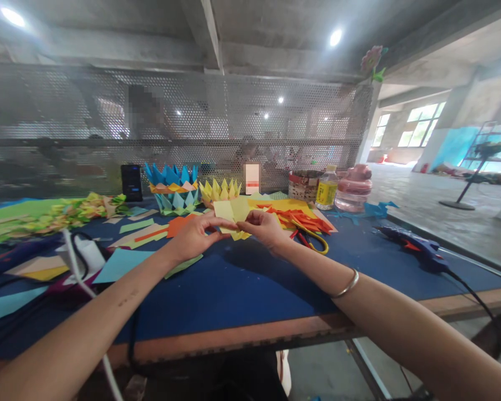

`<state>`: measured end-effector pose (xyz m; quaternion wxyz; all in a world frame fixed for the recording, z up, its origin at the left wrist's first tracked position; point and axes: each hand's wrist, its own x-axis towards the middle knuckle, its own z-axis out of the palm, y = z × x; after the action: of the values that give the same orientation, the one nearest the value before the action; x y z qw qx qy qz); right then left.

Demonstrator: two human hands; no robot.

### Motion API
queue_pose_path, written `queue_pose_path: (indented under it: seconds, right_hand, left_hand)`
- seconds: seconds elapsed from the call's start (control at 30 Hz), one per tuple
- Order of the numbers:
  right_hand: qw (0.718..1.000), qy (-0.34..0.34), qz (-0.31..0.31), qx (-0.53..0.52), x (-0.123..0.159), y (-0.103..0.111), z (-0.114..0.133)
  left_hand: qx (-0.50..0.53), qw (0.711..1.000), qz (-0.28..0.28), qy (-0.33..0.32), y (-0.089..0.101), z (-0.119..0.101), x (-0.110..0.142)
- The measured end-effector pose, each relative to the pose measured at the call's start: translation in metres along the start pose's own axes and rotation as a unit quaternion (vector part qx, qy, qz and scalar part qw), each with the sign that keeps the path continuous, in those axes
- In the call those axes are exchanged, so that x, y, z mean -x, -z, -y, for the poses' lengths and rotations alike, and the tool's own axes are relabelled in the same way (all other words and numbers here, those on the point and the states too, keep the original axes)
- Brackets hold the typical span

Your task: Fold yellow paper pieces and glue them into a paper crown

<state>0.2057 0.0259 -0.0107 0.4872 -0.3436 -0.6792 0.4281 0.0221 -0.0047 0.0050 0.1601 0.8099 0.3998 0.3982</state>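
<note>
On the blue tabletop (183, 312), 2 stacked paper crowns (173, 186) and 1 yellow crown (220, 192) are placed at the far side, left of centre. A basket (304, 186), a yellow-labelled bottle (326, 192) and a pink-topped container (353, 192) are lined up at far right. Yellow-handled scissors (319, 239) and orange paper pieces (313, 221) are located just right of the right hand (264, 225); a glue gun (413, 245) is positioned farther right. The left side is crowded by loose sheets and a white cable (79, 267).

The pale yellow paper (224, 210) is held above the tabletop near centre. Its 2 panels are divided by a crease, and its lower edge is partly covered. It is pinched by the fingers of the left hand (195, 235) and right hand.
</note>
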Motion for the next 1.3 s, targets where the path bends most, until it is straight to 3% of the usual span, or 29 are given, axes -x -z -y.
queue_pose_path:
  seconds: [0.17,0.4,0.7,0.97,1.3]
  right_hand:
    - [1.000,-0.006,0.011,-0.020,-0.0007,0.0005,-0.0004]
    - [0.999,-0.022,0.009,-0.034,-0.0001,-0.0005,0.0001]
    - [1.000,-0.014,-0.008,-0.025,-0.0012,0.0010,-0.0026]
    - [0.998,-0.007,0.049,-0.041,-0.0011,-0.0005,-0.0033]
    - [0.998,-0.016,0.049,-0.032,0.0025,-0.0061,-0.0014]
  left_hand:
    - [0.019,1.000,-0.015,-0.011,-0.0015,0.0030,-0.0012]
    - [0.036,0.999,-0.001,0.017,0.0016,0.0068,-0.0010]
    - [0.056,0.998,0.021,0.006,0.0051,0.0027,0.0004]
    - [0.050,0.998,-0.032,0.031,0.0008,0.0063,-0.0026]
    - [0.111,0.986,-0.041,0.115,-0.0028,0.0050,-0.0026]
